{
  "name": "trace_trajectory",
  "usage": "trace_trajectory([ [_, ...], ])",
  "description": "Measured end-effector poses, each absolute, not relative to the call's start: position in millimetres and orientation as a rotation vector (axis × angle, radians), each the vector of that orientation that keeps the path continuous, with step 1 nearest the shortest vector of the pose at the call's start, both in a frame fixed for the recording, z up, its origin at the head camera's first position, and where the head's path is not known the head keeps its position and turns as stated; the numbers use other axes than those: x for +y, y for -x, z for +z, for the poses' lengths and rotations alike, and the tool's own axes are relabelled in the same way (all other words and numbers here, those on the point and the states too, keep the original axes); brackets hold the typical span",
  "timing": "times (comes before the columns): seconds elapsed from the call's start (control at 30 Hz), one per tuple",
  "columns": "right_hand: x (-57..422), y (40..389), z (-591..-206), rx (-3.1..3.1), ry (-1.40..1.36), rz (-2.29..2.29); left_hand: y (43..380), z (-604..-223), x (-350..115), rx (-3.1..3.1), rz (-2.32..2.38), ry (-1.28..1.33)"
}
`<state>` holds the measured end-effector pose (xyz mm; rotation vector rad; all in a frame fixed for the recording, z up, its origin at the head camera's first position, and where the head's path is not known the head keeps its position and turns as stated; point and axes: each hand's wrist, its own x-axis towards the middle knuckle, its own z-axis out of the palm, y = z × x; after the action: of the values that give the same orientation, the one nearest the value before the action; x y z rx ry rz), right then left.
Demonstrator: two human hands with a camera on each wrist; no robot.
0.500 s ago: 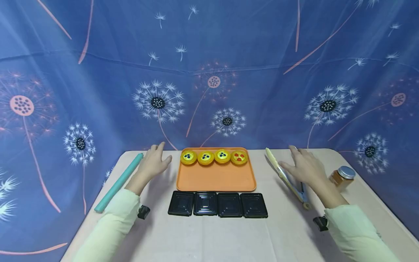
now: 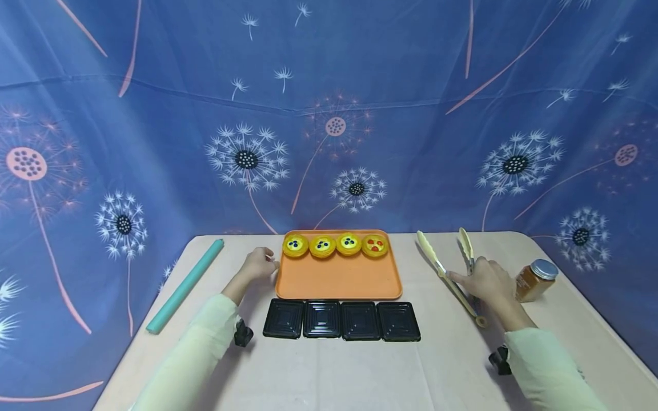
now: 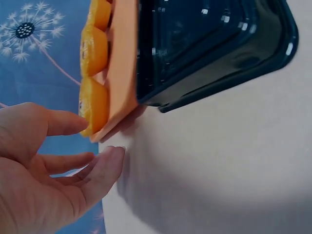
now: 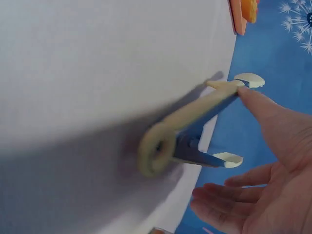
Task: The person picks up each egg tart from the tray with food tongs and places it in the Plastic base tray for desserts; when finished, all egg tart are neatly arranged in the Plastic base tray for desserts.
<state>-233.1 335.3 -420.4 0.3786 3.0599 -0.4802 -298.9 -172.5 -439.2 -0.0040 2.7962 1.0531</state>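
My left hand (image 2: 258, 265) is at the left edge of an orange tray (image 2: 339, 279), fingers loosely bent and apart. In the left wrist view, nothing is gripped and fingertip contact with the tray is unclear. Along the tray's back edge sit several tarts, three with blue dots, such as the left one (image 2: 295, 245), and a red-topped tart (image 2: 375, 246). My right hand (image 2: 485, 279) is over spread tongs (image 2: 428, 246) with cream tips. Its thumb touches one arm of the tongs in the right wrist view; the other fingers extend relaxed, beyond the second arm.
Several black plastic square trays (image 2: 284, 318) stand in a row before the orange tray. A teal roll (image 2: 186, 287) lies at the table's left side. Right of my right hand stands a jar (image 2: 536, 282) with a silver lid. A blue dandelion cloth (image 2: 411, 142) hangs behind.
My left hand has moved right and down to the tray's left edge. The right hand has come down onto the tongs, with its fingers drawn back toward me.
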Motion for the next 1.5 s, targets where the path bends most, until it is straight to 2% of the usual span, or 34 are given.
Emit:
trace_trajectory([
  [0.23,327.8,230.8,-434.0,3.008,-0.469,-0.578,298.0,-446.1,-167.1,2.719,1.134,0.059],
  [0.5,321.4,234.2,-439.8,3.005,-0.485,-0.521,297.8,-446.8,-162.5,2.677,1.184,0.101],
  [0.77,322.5,235.8,-448.6,3.046,-0.457,-0.708,301.8,-453.3,-160.7,2.629,1.240,0.140],
  [1.5,342.2,232.2,-401.8,3.193,-0.271,-0.736,302.9,-455.2,-161.4,2.642,1.252,0.157],
])
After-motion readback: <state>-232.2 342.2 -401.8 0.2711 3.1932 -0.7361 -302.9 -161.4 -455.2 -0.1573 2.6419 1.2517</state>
